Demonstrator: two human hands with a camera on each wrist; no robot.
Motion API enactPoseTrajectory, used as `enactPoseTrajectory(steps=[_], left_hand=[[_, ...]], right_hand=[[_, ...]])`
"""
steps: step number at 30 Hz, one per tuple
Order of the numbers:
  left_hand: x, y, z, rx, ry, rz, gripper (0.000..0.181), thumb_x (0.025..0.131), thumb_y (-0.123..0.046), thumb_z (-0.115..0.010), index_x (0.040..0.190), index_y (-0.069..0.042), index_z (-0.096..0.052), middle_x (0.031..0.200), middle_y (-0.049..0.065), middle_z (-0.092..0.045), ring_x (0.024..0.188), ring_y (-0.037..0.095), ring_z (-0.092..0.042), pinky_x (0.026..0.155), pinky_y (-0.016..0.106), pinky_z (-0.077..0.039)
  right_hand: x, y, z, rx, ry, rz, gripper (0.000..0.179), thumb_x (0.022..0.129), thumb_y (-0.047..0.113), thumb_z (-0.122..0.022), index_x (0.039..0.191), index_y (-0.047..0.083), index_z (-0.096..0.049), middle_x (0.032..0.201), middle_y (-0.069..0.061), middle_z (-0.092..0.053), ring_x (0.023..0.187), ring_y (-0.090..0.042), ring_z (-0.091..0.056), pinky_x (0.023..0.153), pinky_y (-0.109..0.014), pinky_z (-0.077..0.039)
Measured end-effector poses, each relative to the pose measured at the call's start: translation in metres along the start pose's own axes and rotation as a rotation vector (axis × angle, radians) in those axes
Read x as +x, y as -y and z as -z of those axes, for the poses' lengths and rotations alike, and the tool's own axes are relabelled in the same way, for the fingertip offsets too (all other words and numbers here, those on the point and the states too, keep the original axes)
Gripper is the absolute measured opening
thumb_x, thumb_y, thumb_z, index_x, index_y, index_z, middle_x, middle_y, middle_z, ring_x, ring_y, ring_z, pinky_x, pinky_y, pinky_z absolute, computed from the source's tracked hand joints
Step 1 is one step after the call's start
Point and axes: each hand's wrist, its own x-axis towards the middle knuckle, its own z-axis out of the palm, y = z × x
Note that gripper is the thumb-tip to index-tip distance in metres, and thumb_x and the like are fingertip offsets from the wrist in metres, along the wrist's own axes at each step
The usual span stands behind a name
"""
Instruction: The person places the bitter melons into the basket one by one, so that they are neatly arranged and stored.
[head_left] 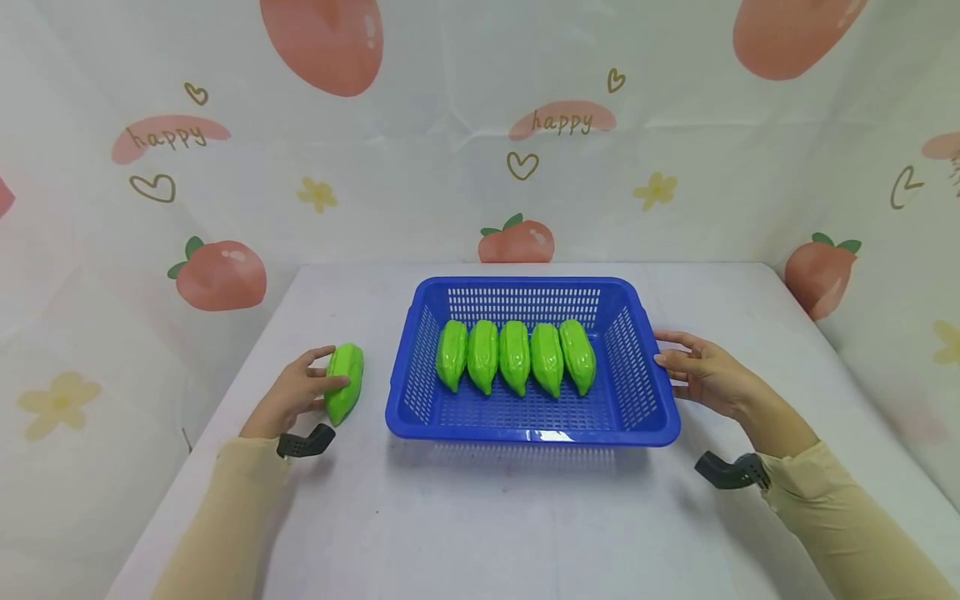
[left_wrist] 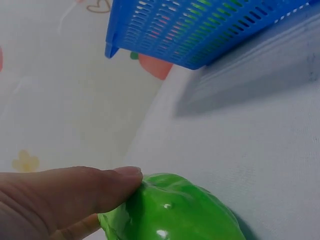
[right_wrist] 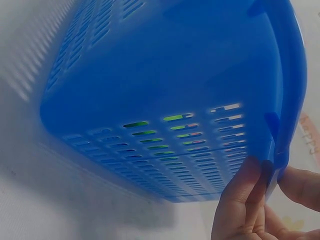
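Observation:
On the left of the table in the head view, my left hand (head_left: 295, 390) grips a glossy green ridged fruit (head_left: 347, 383) with a pointed near end. The left wrist view shows the thumb (left_wrist: 107, 187) lying against that fruit (left_wrist: 175, 212); the other fingers are mostly hidden. A blue plastic basket (head_left: 532, 437) stands in the middle, with several matching green fruits (head_left: 514, 358) lined up in a row inside. At its right end, my right hand (head_left: 708, 375) pinches the rim. Seen from the right wrist, thumb and fingers (right_wrist: 235, 205) sit on either side of the basket's edge (right_wrist: 295, 75).
The white table (head_left: 480, 517) runs back to a patterned cloth backdrop (head_left: 420, 167) printed with peaches, hearts and flowers. Inside the basket, bare floor (head_left: 517, 414) shows in front of the row and at its right end.

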Motion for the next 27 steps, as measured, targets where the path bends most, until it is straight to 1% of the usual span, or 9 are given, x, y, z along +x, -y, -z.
enactPoseTrajectory(steps=[3,9,11,14,16,18,22,24,27], left_hand=[[-0.002,-0.003,0.001,-0.011,0.005,-0.016,0.083,0.092,-0.022,-0.066,0.155,-0.008,-0.013,0.145,0.035,-0.032,0.129,0.045,-0.043,0.101,0.053,-0.045],[-0.013,-0.016,0.011,-0.037,0.013,-0.092,0.083,0.094,-0.026,-0.063,0.156,-0.010,-0.010,0.146,0.034,-0.033,0.128,0.041,-0.047,0.102,0.051,-0.044],[-0.018,-0.024,0.015,-0.047,0.010,-0.120,0.084,0.095,-0.029,-0.063,0.156,-0.012,-0.009,0.146,0.032,-0.036,0.122,0.034,-0.053,0.103,0.050,-0.044],[-0.027,-0.039,0.021,-0.068,-0.002,-0.162,0.085,0.094,-0.033,-0.063,0.157,-0.014,-0.009,0.145,0.030,-0.038,0.109,0.017,-0.060,0.100,0.045,-0.047],[-0.033,-0.051,0.024,-0.081,-0.008,-0.189,0.085,0.094,-0.034,-0.063,0.157,-0.015,-0.009,0.146,0.028,-0.039,0.102,0.008,-0.061,0.097,0.038,-0.051],[-0.038,-0.064,0.025,-0.096,-0.010,-0.218,0.085,0.093,-0.035,-0.064,0.157,-0.017,-0.010,0.145,0.026,-0.040,0.099,0.004,-0.060,0.091,0.030,-0.054],[-0.046,-0.090,0.021,-0.117,-0.007,-0.268,0.083,0.092,-0.034,-0.066,0.156,-0.020,-0.014,0.144,0.021,-0.042,0.104,0.009,-0.060,0.084,0.020,-0.054],[-0.050,-0.103,0.016,-0.112,-0.006,-0.283,0.082,0.091,-0.035,-0.067,0.155,-0.023,-0.017,0.144,0.019,-0.043,0.109,0.014,-0.059,0.087,0.023,-0.054],[-0.056,-0.121,0.008,-0.111,0.001,-0.310,0.081,0.090,-0.035,-0.069,0.154,-0.026,-0.020,0.143,0.016,-0.043,0.116,0.023,-0.056,0.095,0.033,-0.053]], right_hand=[[0.000,-0.001,0.000,-0.011,-0.003,0.002,0.042,0.099,0.019,-0.054,0.137,0.018,-0.037,0.099,0.012,-0.069,0.090,-0.008,-0.066,0.081,-0.028,-0.056],[0.001,-0.003,0.002,-0.022,-0.002,0.008,0.042,0.099,0.019,-0.054,0.137,0.019,-0.037,0.100,0.013,-0.069,0.091,-0.009,-0.067,0.082,-0.028,-0.056],[0.001,-0.003,0.002,-0.023,-0.004,0.008,0.040,0.099,0.019,-0.054,0.136,0.021,-0.038,0.100,0.013,-0.069,0.091,-0.009,-0.067,0.082,-0.028,-0.056],[0.002,-0.003,0.002,-0.023,0.000,0.006,0.042,0.099,0.019,-0.054,0.137,0.021,-0.036,0.100,0.013,-0.069,0.091,-0.009,-0.067,0.082,-0.028,-0.056],[0.002,-0.003,0.003,-0.022,0.005,0.006,0.044,0.100,0.019,-0.054,0.139,0.018,-0.034,0.100,0.012,-0.069,0.091,-0.009,-0.067,0.082,-0.028,-0.056],[0.002,-0.003,0.003,-0.021,0.008,0.005,0.046,0.100,0.018,-0.053,0.141,0.015,-0.032,0.100,0.011,-0.069,0.090,-0.009,-0.067,0.081,-0.028,-0.057],[0.003,-0.004,0.004,-0.027,0.009,0.003,0.047,0.100,0.018,-0.053,0.141,0.014,-0.032,0.099,0.011,-0.069,0.090,-0.009,-0.067,0.080,-0.028,-0.057],[0.003,-0.003,0.004,-0.031,0.009,0.002,0.046,0.100,0.019,-0.053,0.141,0.015,-0.032,0.099,0.012,-0.069,0.090,-0.008,-0.067,0.081,-0.028,-0.057],[0.003,-0.003,0.004,-0.030,0.010,0.002,0.047,0.100,0.019,-0.054,0.141,0.015,-0.032,0.099,0.012,-0.069,0.090,-0.008,-0.067,0.081,-0.028,-0.057]])
